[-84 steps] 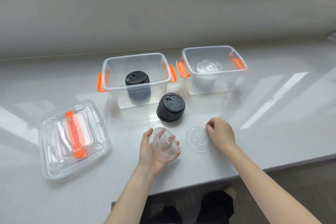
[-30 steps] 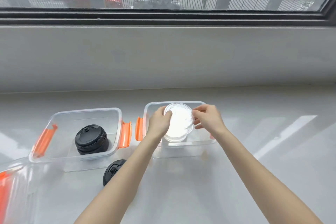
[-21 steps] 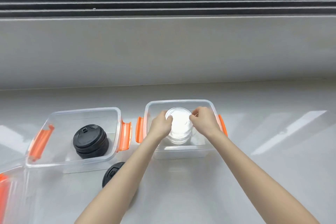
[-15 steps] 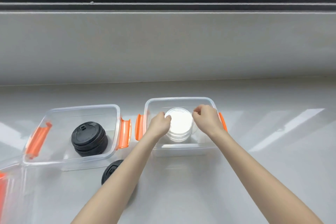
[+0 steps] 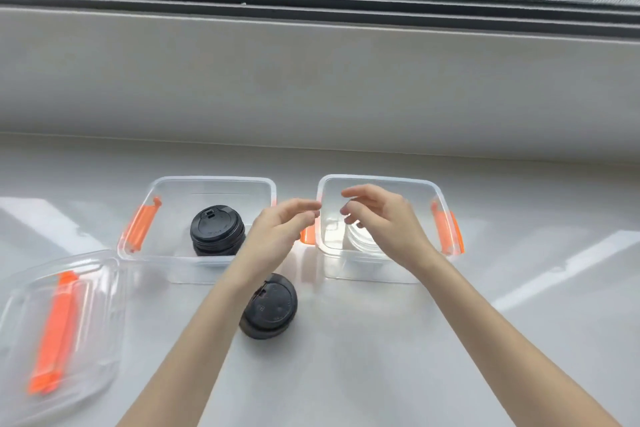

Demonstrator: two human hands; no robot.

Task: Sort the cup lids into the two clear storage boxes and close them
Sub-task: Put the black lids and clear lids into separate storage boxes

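Both hands are empty: the left hand (image 5: 277,229) and right hand (image 5: 381,222) hover loosely spread over the right clear orange-latched storage box (image 5: 377,180), which holds the clear round lids (image 5: 360,242); next, likely the loose stack of black domed lids (image 5: 270,305), lying near the left clear box (image 5: 211,180) with open counter around; box covers (image 5: 59,319) wait left.

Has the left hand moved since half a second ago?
Yes. The left hand has pulled back out of the right storage box, toward its left rim, empty.
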